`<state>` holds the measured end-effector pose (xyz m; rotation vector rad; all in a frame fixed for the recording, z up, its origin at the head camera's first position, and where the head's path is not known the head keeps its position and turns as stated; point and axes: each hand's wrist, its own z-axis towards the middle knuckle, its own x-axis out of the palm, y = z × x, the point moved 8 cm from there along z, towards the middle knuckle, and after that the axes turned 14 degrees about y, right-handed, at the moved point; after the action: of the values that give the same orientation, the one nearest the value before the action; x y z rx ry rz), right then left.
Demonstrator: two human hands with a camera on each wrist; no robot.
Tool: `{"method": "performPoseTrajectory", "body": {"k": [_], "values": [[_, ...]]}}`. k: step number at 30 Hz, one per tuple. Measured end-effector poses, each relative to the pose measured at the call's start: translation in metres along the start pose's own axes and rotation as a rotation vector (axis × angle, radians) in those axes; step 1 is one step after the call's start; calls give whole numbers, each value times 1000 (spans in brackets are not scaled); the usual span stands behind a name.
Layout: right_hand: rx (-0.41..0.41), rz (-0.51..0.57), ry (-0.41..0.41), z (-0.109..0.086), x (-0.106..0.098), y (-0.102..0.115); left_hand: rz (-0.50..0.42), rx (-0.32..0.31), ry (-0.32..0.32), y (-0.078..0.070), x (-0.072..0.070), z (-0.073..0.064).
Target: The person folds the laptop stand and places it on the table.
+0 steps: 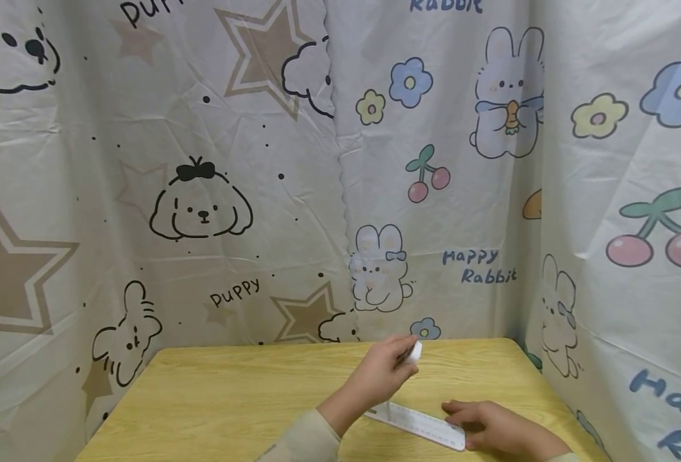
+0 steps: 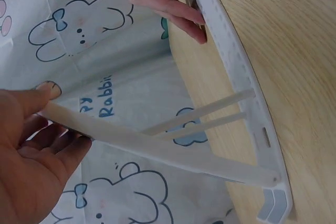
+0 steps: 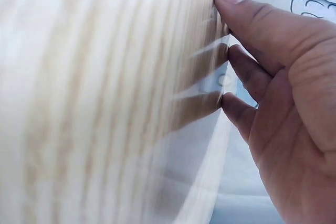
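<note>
A white folding stand [image 1: 415, 425] rests on the table with its long flat base slanting toward the right hand. In the left wrist view, its upper arm [image 2: 157, 142] is tilted up from a hinge, and two thin struts [image 2: 210, 114] link it to the base. My left hand [image 1: 378, 372] pinches the raised end of that arm, thumb on one face, fingers behind. My right hand [image 1: 493, 427] is down at the base's other end, its thumb and bent fingers about that end. In the right wrist view, the right fingertips [image 3: 227, 98] touch the tabletop.
The yellow wood-grain table [image 1: 231, 391] spreads left of and behind the stand. A printed curtain [image 1: 202, 115] with puppies, rabbits and stars hangs along the table's back and sides.
</note>
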<state>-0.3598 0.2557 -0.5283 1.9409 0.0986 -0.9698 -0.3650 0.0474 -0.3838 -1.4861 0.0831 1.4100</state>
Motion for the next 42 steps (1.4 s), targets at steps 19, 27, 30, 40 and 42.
{"method": "performPoseTrajectory", "body": {"k": [19,27,30,40,42], "values": [[52,-214,-49,22,17,40,-222,-60,-7,28,-14,-2],[-29,-48,38,17,15,28,-272,-70,-66,27,-15,-5],[-71,-55,23,20,14,24,-267,-67,-76,29,-14,-6],[-96,-169,-10,38,19,34,-458,-45,-69,45,-12,-10],[-77,-164,-15,39,20,35,-478,-28,-58,46,-12,-9]]}}
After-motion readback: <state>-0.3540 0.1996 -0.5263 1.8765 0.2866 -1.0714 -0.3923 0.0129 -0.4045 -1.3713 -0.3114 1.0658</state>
